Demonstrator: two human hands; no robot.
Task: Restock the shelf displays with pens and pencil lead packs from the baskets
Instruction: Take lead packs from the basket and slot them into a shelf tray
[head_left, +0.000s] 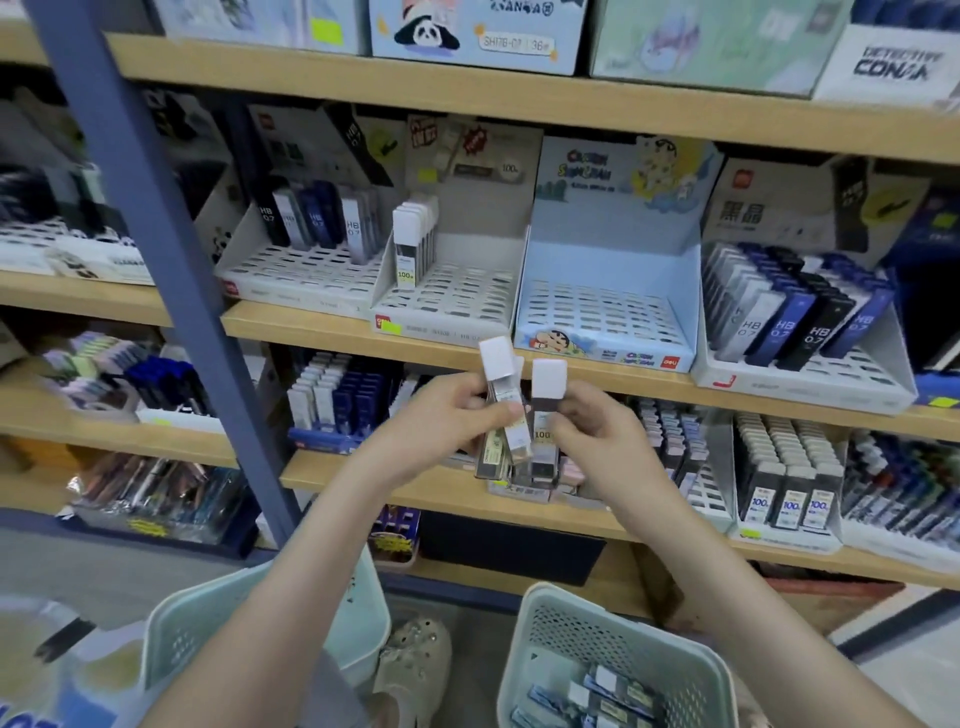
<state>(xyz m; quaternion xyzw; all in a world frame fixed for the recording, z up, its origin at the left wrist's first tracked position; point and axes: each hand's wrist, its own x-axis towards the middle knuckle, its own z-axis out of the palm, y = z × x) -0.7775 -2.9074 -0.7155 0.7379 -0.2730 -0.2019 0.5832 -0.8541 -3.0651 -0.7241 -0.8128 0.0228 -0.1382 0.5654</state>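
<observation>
I stood before wooden shelves (519, 98) carried on a blue metal post (156, 270), every board lined with cardboard display trays of stationery. On the middle board a white slotted tray (457, 301) held a short row of white-capped packs (415, 234) at its back left corner. Just right of it sat a pale blue cartoon tray (602, 317), and further right HB 0.7 packs (795, 312) leaned in rows. Two pale green baskets stood on the floor beneath my arms: the left basket (171, 639) and the right basket (540, 623), which had loose lead packs (602, 696) lying in it.

My left hand (441, 415) was curled round a small bundle of packs (501, 400), white caps up, in front of the middle board's edge. My right hand (597, 431) pinched a single pack (548, 410) just beside the bundle.

I could not tell how many packs the bundle held, since my fingers covered their lower halves. My forearm hid most of the left basket's inside. The right basket was cut off by the bottom edge. The trays at far left were too blurred to read.
</observation>
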